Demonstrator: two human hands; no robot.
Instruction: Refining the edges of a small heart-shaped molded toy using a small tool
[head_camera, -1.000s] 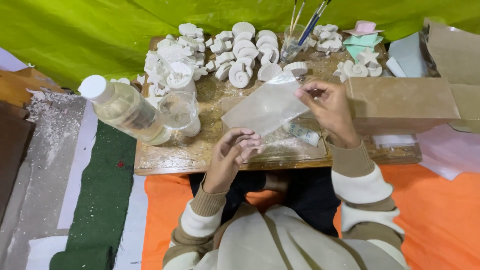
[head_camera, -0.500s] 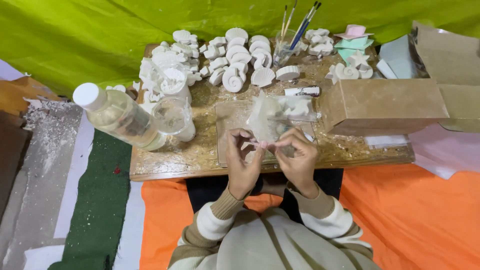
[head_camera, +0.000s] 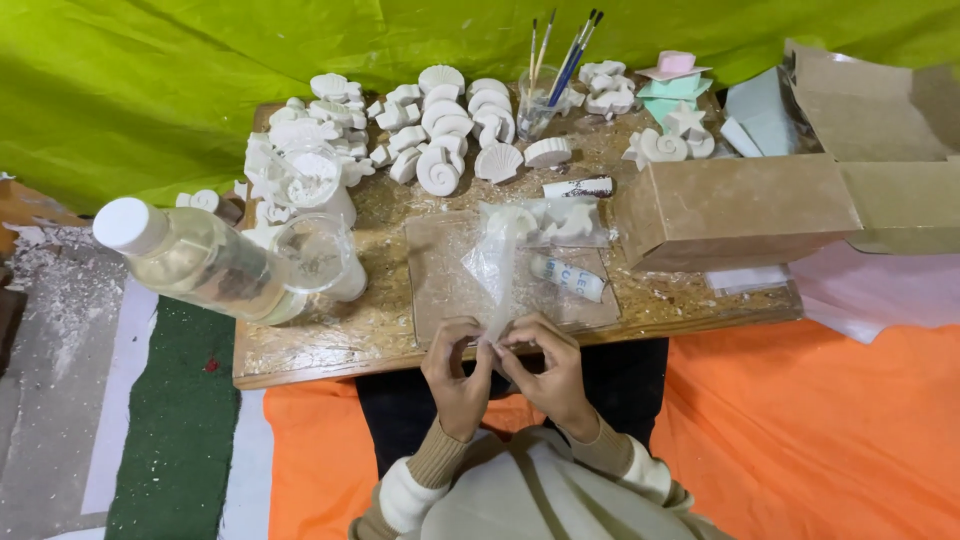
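Head view: both hands have dropped to the lower centre of the frame, at the near edge of the wooden board (head_camera: 330, 345). The left hand (head_camera: 455, 375) and right hand (head_camera: 545, 370) pinch the bottom of a clear plastic bag (head_camera: 497, 265), fingertips together, where half a second ago they held it higher over the board. A white shell cast (head_camera: 512, 222) sits in the bag's upper end.

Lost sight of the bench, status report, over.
Left hand and right hand both pinching clear plastic bag at its lower end. Bag holds white plaster piece. Nothing in the way.
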